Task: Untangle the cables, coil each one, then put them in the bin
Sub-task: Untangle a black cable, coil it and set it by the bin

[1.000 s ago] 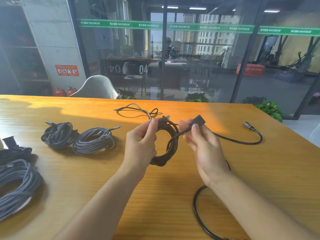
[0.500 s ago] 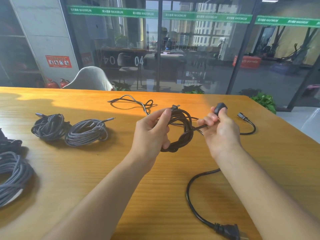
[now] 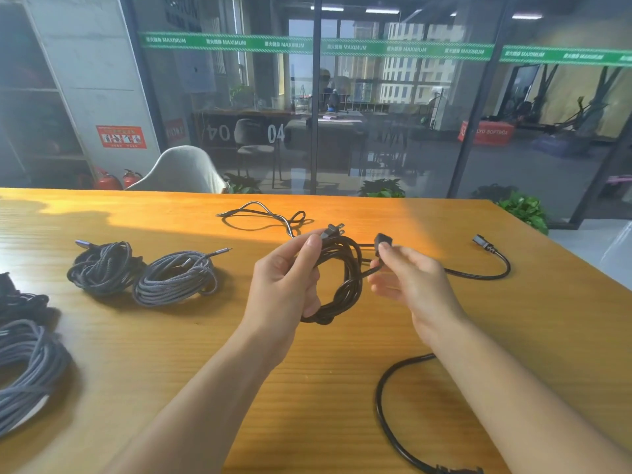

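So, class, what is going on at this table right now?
A person is tidying cables. The left hand grips a coiled black cable above the wooden table, while the right hand pinches its end connector. Two braided coils already lie finished; a loose black power cord waits.

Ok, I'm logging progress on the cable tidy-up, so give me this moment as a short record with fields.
left hand: grips the black coil, held above the table
right hand: pinches the coil's end connector
coiled, on table: two braided bundles; grey coils at the left edge
loose, on table: thick black power cord; thin black cable
bin: not in view
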Available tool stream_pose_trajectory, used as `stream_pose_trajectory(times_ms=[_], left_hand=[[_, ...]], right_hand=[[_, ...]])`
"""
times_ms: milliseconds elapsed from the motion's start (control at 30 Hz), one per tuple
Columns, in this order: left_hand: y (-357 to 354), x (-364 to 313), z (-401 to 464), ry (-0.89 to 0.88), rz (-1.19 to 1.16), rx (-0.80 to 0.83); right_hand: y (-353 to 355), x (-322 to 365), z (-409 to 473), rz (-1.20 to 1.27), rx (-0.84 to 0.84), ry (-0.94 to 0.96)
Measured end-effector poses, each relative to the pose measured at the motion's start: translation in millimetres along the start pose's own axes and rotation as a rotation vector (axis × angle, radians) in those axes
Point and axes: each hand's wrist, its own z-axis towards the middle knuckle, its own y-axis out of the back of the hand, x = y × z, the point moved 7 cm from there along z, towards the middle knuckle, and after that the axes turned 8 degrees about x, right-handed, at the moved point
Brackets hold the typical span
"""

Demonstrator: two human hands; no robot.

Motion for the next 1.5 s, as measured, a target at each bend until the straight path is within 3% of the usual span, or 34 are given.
stream_pose_trajectory(times_ms=[100,233,300,400,467,567,967,1267,1400,1500], left_hand=[[-1.9,1.7,-0.3,0.006,0.022,0.016],[-3.5,1.2,-1.7,0.001,0.034,0.020],[-3.8,0.2,-1.6,-0.007,0.039,0.015],[-3.9,-1.6,-2.9,-0.011,0.060,0.011],[-3.4,-2.4,-3.9,-0.015,0.088,0.004],[-4.4,-3.1,-4.7,-0.029,0.160,0.000],[3.9,-29.2,-6.3,-0.275,0.868,-0.195],[-1.5,-9.3,1.9,-0.171,0.786,-0.058],[-4.7,-10.3,1.6,-0.183,0.758,-0.039],[-3.4,-8.8,1.4,-0.185,0.741,-0.049]], right_hand=[[8.2,3.8,-3.4,-0.151,-0.103,0.049],[-0.1,17.5,-7.0,-0.501,-0.074,0.284],[-11.3,14.8,-5.5,-0.555,0.070,0.307],[-35.7,3.7,-10.2,-0.434,0.380,0.194],[-44.3,0.4,-13.1,-0.487,0.450,0.209],[-44.9,-5.0,-13.1,-0.561,0.439,0.225],[-49.9,-0.9,-17.3,-0.200,0.471,0.114],[-44.6,3.0,-18.7,-0.087,0.515,0.127],[-41.2,13.5,-21.7,-0.174,0.337,0.272],[-38.2,26.4,-29.6,-0.398,0.176,0.478]])
